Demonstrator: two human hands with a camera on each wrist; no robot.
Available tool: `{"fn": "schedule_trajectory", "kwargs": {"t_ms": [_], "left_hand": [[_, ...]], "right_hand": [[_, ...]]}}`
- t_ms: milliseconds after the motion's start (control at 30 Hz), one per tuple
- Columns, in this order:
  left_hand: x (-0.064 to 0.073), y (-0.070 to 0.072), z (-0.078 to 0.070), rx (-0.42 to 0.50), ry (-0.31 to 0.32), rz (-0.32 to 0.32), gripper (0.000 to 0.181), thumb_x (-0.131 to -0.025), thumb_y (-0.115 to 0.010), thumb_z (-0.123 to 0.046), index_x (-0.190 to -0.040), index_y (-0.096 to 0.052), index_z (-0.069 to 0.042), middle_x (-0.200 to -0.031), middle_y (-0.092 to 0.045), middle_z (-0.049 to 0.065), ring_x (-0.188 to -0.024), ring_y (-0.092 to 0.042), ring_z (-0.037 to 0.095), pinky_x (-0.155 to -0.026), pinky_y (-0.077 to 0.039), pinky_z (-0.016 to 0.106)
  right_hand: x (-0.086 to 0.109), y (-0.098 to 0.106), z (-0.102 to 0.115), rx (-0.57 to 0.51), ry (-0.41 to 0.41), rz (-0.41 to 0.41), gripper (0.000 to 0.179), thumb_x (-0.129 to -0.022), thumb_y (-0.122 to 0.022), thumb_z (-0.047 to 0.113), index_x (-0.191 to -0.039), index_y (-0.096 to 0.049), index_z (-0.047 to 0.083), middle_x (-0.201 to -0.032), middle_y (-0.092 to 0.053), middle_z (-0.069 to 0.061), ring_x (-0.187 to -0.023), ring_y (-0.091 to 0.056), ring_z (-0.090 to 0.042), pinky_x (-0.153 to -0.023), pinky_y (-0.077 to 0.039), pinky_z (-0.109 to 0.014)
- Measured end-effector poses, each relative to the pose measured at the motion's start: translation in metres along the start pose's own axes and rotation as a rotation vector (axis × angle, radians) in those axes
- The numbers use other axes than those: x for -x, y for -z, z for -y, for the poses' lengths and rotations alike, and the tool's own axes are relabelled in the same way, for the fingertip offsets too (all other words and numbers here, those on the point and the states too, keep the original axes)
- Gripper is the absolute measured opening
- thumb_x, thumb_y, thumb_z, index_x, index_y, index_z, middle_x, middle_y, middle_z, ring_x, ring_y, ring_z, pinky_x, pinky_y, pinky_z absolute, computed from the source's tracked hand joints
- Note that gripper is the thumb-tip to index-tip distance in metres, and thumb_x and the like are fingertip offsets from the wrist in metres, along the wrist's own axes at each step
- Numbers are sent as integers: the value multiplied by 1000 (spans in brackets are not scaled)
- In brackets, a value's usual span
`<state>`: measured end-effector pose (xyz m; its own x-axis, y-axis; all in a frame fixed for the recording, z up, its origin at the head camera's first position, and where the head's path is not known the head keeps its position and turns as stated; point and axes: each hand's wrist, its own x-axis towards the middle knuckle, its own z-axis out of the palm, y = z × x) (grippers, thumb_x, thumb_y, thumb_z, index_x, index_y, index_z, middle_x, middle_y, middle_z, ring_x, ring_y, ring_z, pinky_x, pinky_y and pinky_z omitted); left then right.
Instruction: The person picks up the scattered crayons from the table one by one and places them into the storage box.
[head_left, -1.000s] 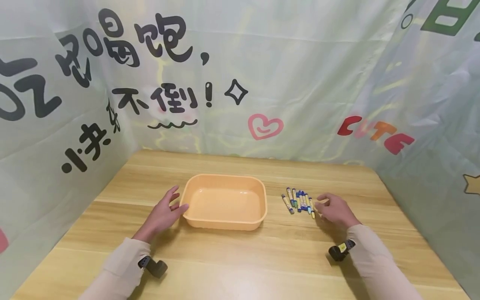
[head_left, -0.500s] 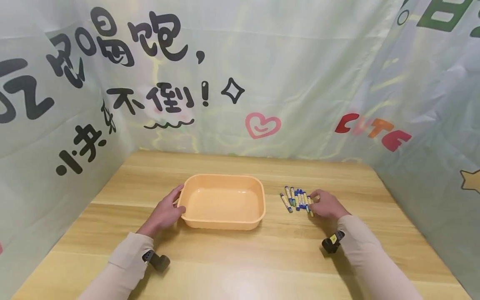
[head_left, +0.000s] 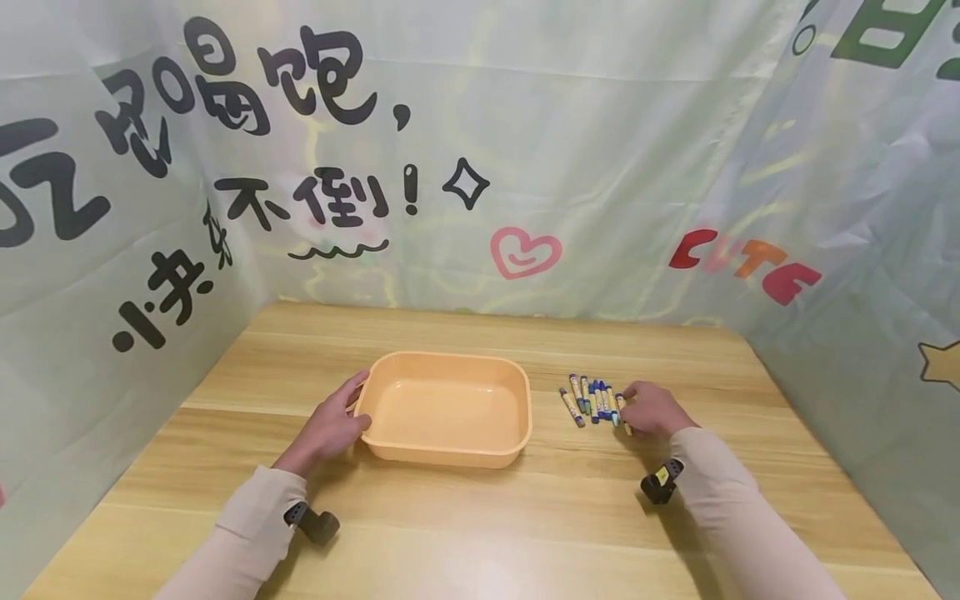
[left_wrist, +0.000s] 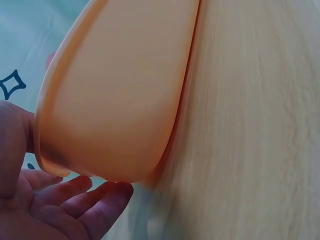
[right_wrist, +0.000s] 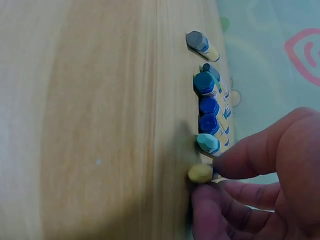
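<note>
An orange plastic basin (head_left: 448,455) stands on the wooden table in the middle of the head view. My left hand (head_left: 330,425) grips its left end; the left wrist view has the thumb at the rim and the fingers against the outer wall (left_wrist: 120,100). To the basin's right lie several crayons (head_left: 603,402) in paper wrappers, mostly side by side, one slanting at the left end. My right hand (head_left: 654,408) pinches the yellow-tipped crayon (right_wrist: 201,173) at the right end of the row between thumb and fingers. A light teal crayon (right_wrist: 207,143) lies right beside it.
The wooden table (head_left: 465,533) runs back to a printed cloth (head_left: 600,167) that hangs behind and along both sides. A small black camera is strapped to each wrist, the left camera (head_left: 318,527) and the right camera (head_left: 658,487).
My left hand has come onto the basin's left end and taken hold of it. My right hand has moved left and pinched the end crayon. The basin has shifted slightly nearer.
</note>
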<state>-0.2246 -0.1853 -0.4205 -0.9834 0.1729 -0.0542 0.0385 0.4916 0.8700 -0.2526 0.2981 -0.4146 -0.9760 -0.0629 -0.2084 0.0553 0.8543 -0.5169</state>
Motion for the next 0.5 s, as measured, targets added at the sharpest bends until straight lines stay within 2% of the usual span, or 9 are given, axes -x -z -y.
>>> {"fn": "schedule_trajectory", "kwargs": {"t_ms": [67,200,300,400,500], "left_hand": [[0,-1,0,7,-1,0,80,-81,-52,2,-154,-18,-3,-150,-31,28,-124,-46,47,-92,-48,45],[0,-1,0,20,2,-3,80,-80,-52,4,-153,-18,-2,-150,-30,28,-126,-44,45,-92,-48,43],[-2,0,0,39,15,4,80,-81,-52,3,-154,-17,-3,-152,-29,26,-130,-41,43,-95,-46,45],[-4,1,-1,44,31,5,80,-83,-51,1,-154,-16,-5,-153,-28,24,-132,-38,43,-99,-42,47],[-5,1,-1,31,28,10,79,-85,-50,1,-155,-15,-5,-154,-27,24,-133,-36,44,-100,-41,49]], "right_hand": [[1,1,1,40,2,-8,54,-76,-53,6,-124,-49,-18,-79,-64,-14,-51,-49,-15,-57,-46,-34],[2,2,5,90,-2,-26,50,-79,-55,7,-121,-51,-20,-106,-62,-30,-64,-55,-20,-65,-49,-38],[1,1,5,104,-3,-36,49,-78,-54,6,-120,-52,-20,-116,-58,-36,-65,-56,-22,-60,-48,-35],[1,1,4,102,5,-37,48,-80,-54,5,-120,-51,-21,-108,-60,-34,-65,-56,-21,-60,-48,-35],[0,2,1,84,10,-30,48,-83,-53,7,-121,-50,-21,-94,-63,-25,-65,-57,-21,-66,-50,-38]]}}
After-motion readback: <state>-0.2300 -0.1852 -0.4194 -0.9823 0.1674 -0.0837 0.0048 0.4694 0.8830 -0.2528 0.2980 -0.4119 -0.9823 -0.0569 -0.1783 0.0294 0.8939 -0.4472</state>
